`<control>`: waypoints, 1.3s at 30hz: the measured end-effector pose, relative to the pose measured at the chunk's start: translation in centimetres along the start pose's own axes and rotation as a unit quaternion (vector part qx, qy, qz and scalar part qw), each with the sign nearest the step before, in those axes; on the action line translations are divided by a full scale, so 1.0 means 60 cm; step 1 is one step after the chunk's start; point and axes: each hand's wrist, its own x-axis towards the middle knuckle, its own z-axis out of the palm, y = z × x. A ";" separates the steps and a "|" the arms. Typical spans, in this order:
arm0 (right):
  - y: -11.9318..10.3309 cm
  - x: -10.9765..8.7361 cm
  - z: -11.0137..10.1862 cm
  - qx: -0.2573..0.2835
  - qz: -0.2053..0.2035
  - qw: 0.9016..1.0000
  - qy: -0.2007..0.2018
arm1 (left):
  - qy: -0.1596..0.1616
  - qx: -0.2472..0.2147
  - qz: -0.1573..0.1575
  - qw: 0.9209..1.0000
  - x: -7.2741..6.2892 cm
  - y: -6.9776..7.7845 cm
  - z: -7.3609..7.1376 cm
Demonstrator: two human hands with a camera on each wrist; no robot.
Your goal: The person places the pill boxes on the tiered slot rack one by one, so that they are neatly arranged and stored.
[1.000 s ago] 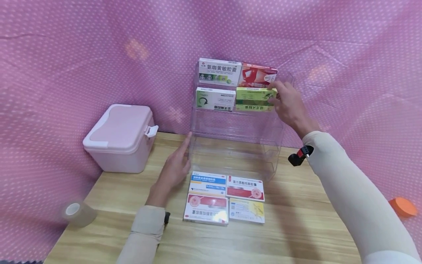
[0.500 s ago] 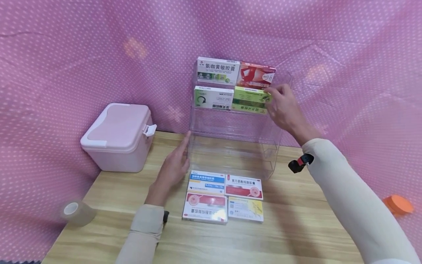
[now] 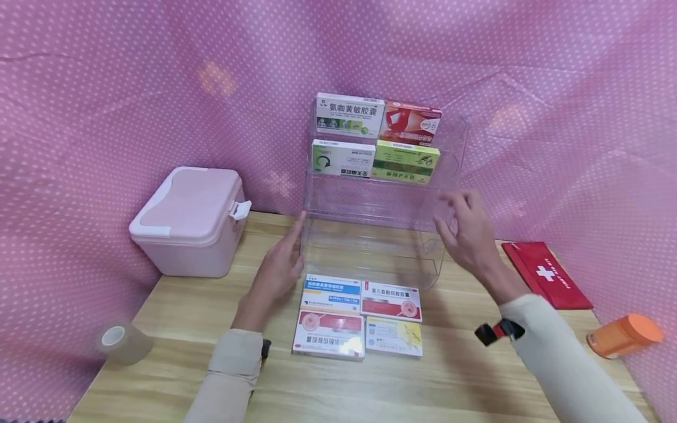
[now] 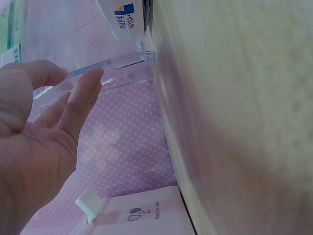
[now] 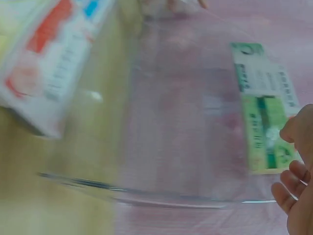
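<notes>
“Four cartons sit on the transparent stand (image 3: 370,216), four lie on the table (image 3: 296,389) before it. Upper ones?”

“Top row: white carton (image 3: 350,114) at left, red carton (image 3: 411,122) at right. Row below: white-and-green carton (image 3: 342,158), then lime-green carton (image 3: 405,162). Broad faces forward.”

“Hands?”

“Left hand (image 3: 281,264): fingers straight, tips at the stand's left side, thumb apart from them. How hard it bears on the panel — cannot tell. Right hand (image 3: 468,232): holds nothing, fingers loosely bent with a gap to the thumb, by the stand's right side, lower than the lime-green carton.”

“Handling estimate?”

“Cartons probably light, thin card, fairly stiff; mid-face would likely dent under a squeeze. Glare on the near red-banded carton (image 3: 329,333) suggests a slick surface. Best hold: across the narrow edges. Stand looks like rigid plastic, smooth, perhaps apt to slide — steady it by a side panel, not the thin lips.”

“Table group?”

“Two by two, close together: blue-and-white carton (image 3: 331,292) and rear red-banded carton (image 3: 391,301) behind; near red-banded carton and yellow-and-white carton (image 3: 394,336) in front. Outer edges should be easiest to take.”
</notes>
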 end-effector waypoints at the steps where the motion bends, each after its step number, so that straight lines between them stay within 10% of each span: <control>1: 0.001 -0.020 0.005 0.001 0.004 1.000 -0.005 | 0.000 0.000 0.000 1.000 0.000 0.000 0.000; 7: 0.008 -0.134 0.033 0.028 0.065 0.994 -0.084 | 0.000 -0.001 0.005 1.000 0.001 0.000 0.000; 18: -0.025 -0.280 0.067 0.100 0.200 0.944 -0.243 | -0.007 0.001 -0.005 1.000 -0.001 0.005 0.002; 26: -0.040 -0.303 0.051 0.141 0.258 0.913 -0.284 | -0.008 -0.001 -0.018 1.000 0.000 0.006 0.001; 39: -0.028 -0.326 0.028 0.143 0.259 0.910 -0.292 | -0.010 0.003 -0.018 1.000 0.000 0.005 0.000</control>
